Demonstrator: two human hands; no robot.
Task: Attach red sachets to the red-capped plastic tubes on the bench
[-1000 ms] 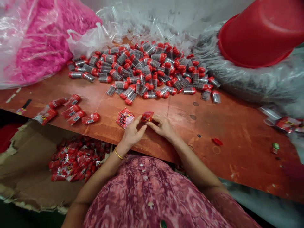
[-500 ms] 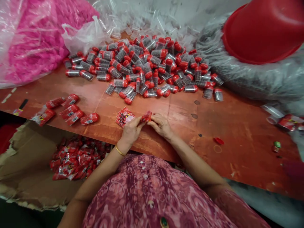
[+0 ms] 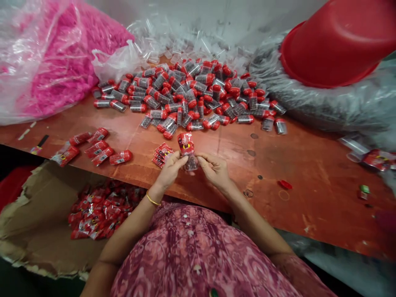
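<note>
Between my hands is a small clear container (image 3: 192, 163) with dark contents, and a red printed plastic sachet (image 3: 185, 143) stands up from its far end. Whether the sachet covers the container or only meets it, I cannot tell. My left hand (image 3: 167, 172) pinches the sachet and container from the left, thumb on top. On the right, my right hand (image 3: 215, 170) has its thumb and fingers closed at the container's side. A small stack of flat red sachets (image 3: 162, 154) lies just beyond my left hand.
Many red-capped clear containers (image 3: 185, 95) are heaped at the back. Several filled red packets (image 3: 102, 156) lie left, above a cardboard box (image 3: 34, 222) of more packets. A pink-filled bag (image 3: 71, 53) stands back left; a red bucket (image 3: 328, 49) rests on a grey bag (image 3: 321, 103).
The red sachet, mostly bunched between my fingers before, now stands upright with its printed face showing and the container below it. My right hand has shifted slightly right and down.
</note>
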